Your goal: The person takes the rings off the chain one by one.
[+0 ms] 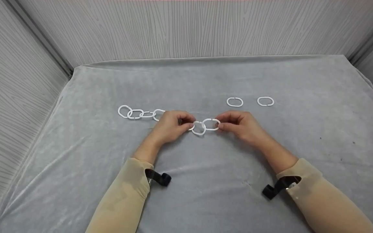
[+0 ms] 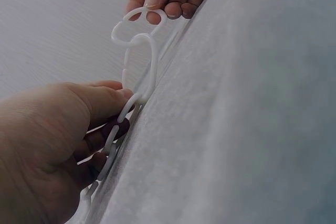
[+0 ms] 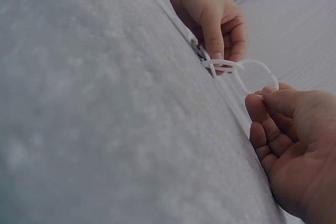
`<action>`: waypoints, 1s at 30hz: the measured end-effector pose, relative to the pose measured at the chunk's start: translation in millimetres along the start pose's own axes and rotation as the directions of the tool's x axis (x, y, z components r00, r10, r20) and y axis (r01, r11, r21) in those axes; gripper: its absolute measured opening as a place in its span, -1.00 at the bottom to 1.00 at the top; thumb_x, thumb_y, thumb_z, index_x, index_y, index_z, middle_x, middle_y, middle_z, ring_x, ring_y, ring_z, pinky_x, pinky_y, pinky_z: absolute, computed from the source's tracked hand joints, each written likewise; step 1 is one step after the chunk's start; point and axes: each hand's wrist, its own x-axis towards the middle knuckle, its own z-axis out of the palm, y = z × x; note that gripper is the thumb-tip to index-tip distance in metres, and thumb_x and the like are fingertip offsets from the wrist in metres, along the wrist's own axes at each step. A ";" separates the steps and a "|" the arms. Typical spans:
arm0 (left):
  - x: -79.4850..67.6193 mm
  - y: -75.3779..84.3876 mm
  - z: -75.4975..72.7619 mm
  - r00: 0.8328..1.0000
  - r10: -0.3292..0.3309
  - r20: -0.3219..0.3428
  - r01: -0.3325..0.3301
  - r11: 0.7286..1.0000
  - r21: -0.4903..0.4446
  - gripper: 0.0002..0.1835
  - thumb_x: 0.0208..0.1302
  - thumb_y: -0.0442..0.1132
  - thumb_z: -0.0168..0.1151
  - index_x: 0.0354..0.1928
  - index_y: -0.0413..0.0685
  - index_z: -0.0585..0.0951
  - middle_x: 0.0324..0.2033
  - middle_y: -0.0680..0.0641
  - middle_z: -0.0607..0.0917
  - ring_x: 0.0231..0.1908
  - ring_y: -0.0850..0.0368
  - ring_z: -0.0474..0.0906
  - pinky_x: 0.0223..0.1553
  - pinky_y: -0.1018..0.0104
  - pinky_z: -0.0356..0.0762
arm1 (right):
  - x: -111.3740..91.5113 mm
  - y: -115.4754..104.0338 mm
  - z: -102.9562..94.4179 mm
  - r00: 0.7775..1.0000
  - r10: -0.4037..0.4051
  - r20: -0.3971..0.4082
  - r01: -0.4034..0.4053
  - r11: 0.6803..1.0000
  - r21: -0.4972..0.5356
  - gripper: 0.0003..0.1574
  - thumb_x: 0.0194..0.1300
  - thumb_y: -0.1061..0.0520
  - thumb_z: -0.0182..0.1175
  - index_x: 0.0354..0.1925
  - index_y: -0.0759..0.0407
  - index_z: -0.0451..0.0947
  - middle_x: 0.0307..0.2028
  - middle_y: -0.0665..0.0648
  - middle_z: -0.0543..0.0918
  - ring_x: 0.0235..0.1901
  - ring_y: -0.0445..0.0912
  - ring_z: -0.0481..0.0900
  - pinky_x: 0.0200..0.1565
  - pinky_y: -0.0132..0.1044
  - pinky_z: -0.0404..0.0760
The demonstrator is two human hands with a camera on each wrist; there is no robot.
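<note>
White oval rings with small gaps are linked into a chain point(image 1: 136, 118) that lies on the grey cloth and runs under my left hand point(image 1: 172, 126). Thumb and fingers of that hand pinch a ring of the chain, mostly hidden in the head view. Past them hangs a middle ring point(image 1: 199, 134), and hooked through it is the end ring point(image 1: 210, 129). My right hand point(image 1: 243, 126) pinches the far end of this end ring between thumb and index finger. In the right wrist view the end ring point(image 3: 254, 62) stands up from the fingertips.
Two loose white rings, a nearer one point(image 1: 235, 106) and one farther right point(image 1: 265, 97), lie behind my right hand. Grey cloth point(image 1: 206, 194) with soft creases covers the table. Pale wood-grain panels point(image 1: 186, 29) stand at the back and sides.
</note>
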 end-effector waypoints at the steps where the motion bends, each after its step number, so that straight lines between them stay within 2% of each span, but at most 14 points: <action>1: -0.1 -0.1 0.1 1.000 -0.001 -0.002 0.001 1.000 -0.001 -0.87 0.34 -0.37 0.43 -0.11 -0.18 0.82 -0.25 -0.01 0.81 -0.20 0.14 0.66 -0.05 0.25 0.57 | -0.1 -0.1 0.0 1.000 0.001 0.000 -0.001 1.000 0.000 -0.70 0.36 0.36 0.40 0.03 0.50 0.70 -0.19 0.20 0.80 -0.25 -0.18 0.71 -0.14 -0.38 0.67; 8: -1.0 0.3 -0.1 1.000 0.006 -0.021 -0.006 1.000 -0.018 -0.83 0.34 -0.38 0.41 -0.07 -0.20 0.82 -0.23 -0.04 0.80 -0.19 0.13 0.65 -0.05 0.27 0.56 | 0.2 -0.3 0.3 1.000 0.003 0.001 -0.003 1.000 -0.004 -0.70 0.36 0.35 0.40 0.03 0.49 0.71 -0.19 0.22 0.80 -0.25 -0.17 0.71 -0.14 -0.38 0.66; 22: 0.7 0.7 1.0 0.992 0.104 -0.073 -0.106 0.994 -0.035 -0.92 0.32 -0.42 0.34 -0.21 -0.20 0.78 -0.29 -0.05 0.74 -0.22 0.08 0.62 -0.12 0.19 0.52 | -0.4 -1.2 -0.5 1.000 0.008 -0.006 -0.009 1.000 -0.022 -0.71 0.37 0.36 0.39 0.03 0.47 0.71 -0.18 0.18 0.80 -0.24 -0.19 0.70 -0.14 -0.39 0.65; 25: 0.8 1.6 0.7 0.992 0.103 -0.067 -0.106 0.993 -0.046 -0.93 0.34 -0.40 0.34 -0.20 -0.20 0.76 -0.28 -0.04 0.75 -0.21 0.08 0.63 -0.10 0.15 0.53 | -0.2 -2.1 -0.1 1.000 0.010 -0.006 -0.010 1.000 -0.013 -0.72 0.37 0.37 0.38 0.02 0.48 0.71 -0.18 0.18 0.80 -0.24 -0.19 0.70 -0.13 -0.39 0.66; 30: 0.8 3.0 0.2 0.993 0.097 -0.062 -0.100 0.994 -0.053 -0.93 0.35 -0.40 0.35 -0.19 -0.24 0.77 -0.28 -0.03 0.77 -0.21 0.10 0.64 -0.11 0.19 0.52 | -0.1 -3.0 1.3 1.000 0.016 -0.005 -0.016 1.000 0.012 -0.71 0.37 0.39 0.37 0.03 0.52 0.69 -0.18 0.16 0.79 -0.24 -0.18 0.71 -0.11 -0.37 0.67</action>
